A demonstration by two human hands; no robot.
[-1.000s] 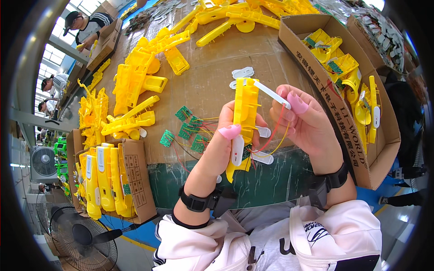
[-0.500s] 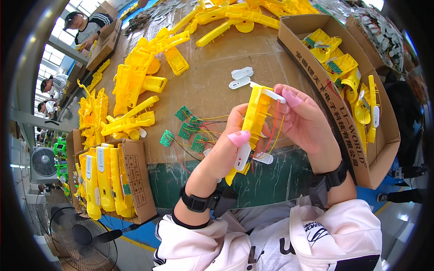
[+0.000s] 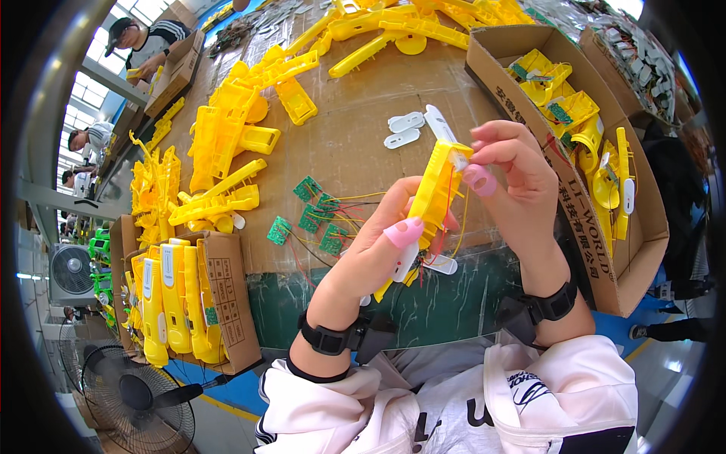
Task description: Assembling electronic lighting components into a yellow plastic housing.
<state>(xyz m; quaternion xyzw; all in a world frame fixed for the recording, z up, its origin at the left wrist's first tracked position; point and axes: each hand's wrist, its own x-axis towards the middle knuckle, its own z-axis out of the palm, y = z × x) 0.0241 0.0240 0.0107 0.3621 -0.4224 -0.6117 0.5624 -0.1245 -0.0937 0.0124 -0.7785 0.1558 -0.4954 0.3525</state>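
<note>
My left hand (image 3: 382, 238) grips a long yellow plastic housing (image 3: 432, 198) with a ribbed edge, its pink-covered thumb pressed on the lower part. A white oval piece (image 3: 406, 261) shows beside that thumb. From the housing's far end sticks out a white strip (image 3: 438, 123). My right hand (image 3: 510, 166) is at this end, its pink-covered thumb and bent index finger close together by a whitish bit (image 3: 458, 160) inside the housing; whatever lies between them is hidden. Red and yellow wires (image 3: 463, 219) hang from the housing.
Green circuit boards (image 3: 308, 219) with wires lie left of my hands, white oval covers (image 3: 404, 130) beyond. Yellow housings (image 3: 227, 136) are heaped left and far. Filled cardboard boxes stand right (image 3: 605, 280) and left (image 3: 236, 303). A fan (image 3: 138, 393) is at lower left; a co-worker (image 3: 147, 45) sits far left.
The white strip, held by my right hand across the housing's end before, now points away from it. My right fingers have come off the strip and bent in by the housing's end.
</note>
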